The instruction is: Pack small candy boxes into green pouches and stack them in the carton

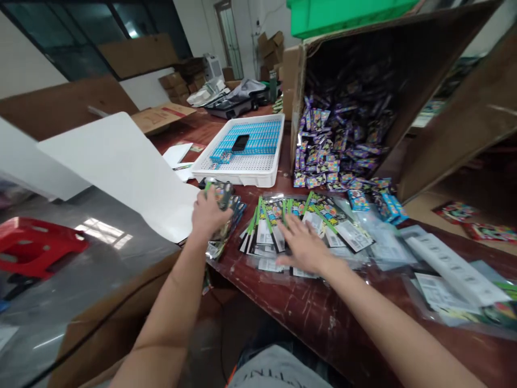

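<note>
My left hand (209, 214) rests on a stack of dark printed packets (226, 229) at the table's left edge, its fingers apart. Fanned over the middle of the table lie flat green-and-black printed bags (323, 213) with clear plastic parts. My right hand (302, 243) lies spread on their near side, palm down, and grips nothing. Right of the fan are more clear plastic bags (385, 245). Small purple wrapped packets (323, 156) spill from a tipped cardboard box (298, 102), with some blue boxes (390, 207) at its mouth.
A white basket (250, 177) behind my hands holds rows of blue boxes and a black phone (240, 143). A white multi-slot strip (456, 267) lies at the right. Left are white sheets (125, 167) and a red stool (36, 245). A green crate (347, 16) sits above the box.
</note>
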Demonstrator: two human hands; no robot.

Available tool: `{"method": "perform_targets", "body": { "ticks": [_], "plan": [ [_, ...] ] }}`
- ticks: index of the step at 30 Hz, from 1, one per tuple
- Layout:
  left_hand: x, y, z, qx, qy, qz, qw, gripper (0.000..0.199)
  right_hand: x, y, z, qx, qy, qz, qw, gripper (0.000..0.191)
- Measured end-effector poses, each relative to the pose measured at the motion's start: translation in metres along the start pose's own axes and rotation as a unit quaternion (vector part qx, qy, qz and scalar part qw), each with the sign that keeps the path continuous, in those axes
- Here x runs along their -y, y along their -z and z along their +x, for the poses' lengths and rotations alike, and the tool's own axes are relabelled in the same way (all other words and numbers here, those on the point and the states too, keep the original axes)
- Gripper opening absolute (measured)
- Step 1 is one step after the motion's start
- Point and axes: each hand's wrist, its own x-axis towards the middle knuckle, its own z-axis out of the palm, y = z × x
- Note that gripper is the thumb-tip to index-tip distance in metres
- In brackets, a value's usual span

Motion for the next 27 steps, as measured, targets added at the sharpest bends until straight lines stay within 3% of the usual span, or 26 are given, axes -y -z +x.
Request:
{"method": "perform_targets", "body": {
  "ticks": [2, 4, 6, 7, 9, 12, 15, 18, 20, 23, 25, 27],
  "plan": [
    [0.017, -0.003, 0.026, 0.049, 0.027, 0.072, 0.996, 0.088, -0.004, -0.016, -0.009, 0.06, 0.023, -0.042, 0.997, 0.092],
    [0.021, -0.01, 0.029, 0.044, -0.004, 0.113, 0.993, 0.081, -0.006, -0.028, -0.024, 0.037, 0.058, -0.05, 0.996, 0.058],
    [0.011, -0.017, 0.013, 0.005, -0.07, 0.09, 0.993, 0.07, -0.005, -0.033, -0.038, -0.015, 0.102, -0.065, 0.993, 0.031],
    [0.004, -0.02, 0.001, 0.0, -0.099, 0.051, 0.994, 0.062, -0.005, -0.034, -0.045, -0.046, 0.119, -0.068, 0.989, 0.029],
    [-0.015, -0.024, -0.025, 0.052, -0.128, -0.044, 0.989, 0.045, -0.005, -0.033, -0.055, -0.102, 0.121, -0.055, 0.986, 0.029],
    [-0.042, -0.028, -0.058, 0.139, -0.127, -0.116, 0.975, 0.04, -0.017, -0.022, -0.061, -0.176, 0.039, -0.023, 0.983, 0.025],
    [-0.067, -0.042, -0.072, 0.165, -0.152, -0.17, 0.96, 0.038, -0.051, -0.002, -0.057, -0.224, -0.108, -0.031, 0.968, 0.029],
    [-0.095, -0.07, -0.073, 0.26, -0.114, -0.338, 0.897, 0.031, -0.096, 0.023, -0.046, -0.192, -0.293, -0.015, 0.937, 0.062],
    [-0.116, -0.091, -0.072, 0.306, -0.073, -0.426, 0.848, 0.029, -0.12, 0.038, -0.04, -0.158, -0.366, 0.021, 0.917, 0.078],
    [-0.143, -0.112, -0.071, 0.288, -0.064, -0.464, 0.835, 0.037, -0.133, 0.053, -0.041, -0.184, -0.364, 0.049, 0.912, 0.065],
    [-0.157, -0.116, -0.073, 0.251, -0.046, -0.488, 0.835, 0.051, -0.125, 0.055, -0.049, -0.224, -0.337, 0.071, 0.912, 0.051],
    [-0.169, -0.113, -0.078, 0.23, -0.022, -0.538, 0.811, 0.067, -0.108, 0.049, -0.063, -0.253, -0.305, 0.109, 0.912, 0.044]
  ]
}}
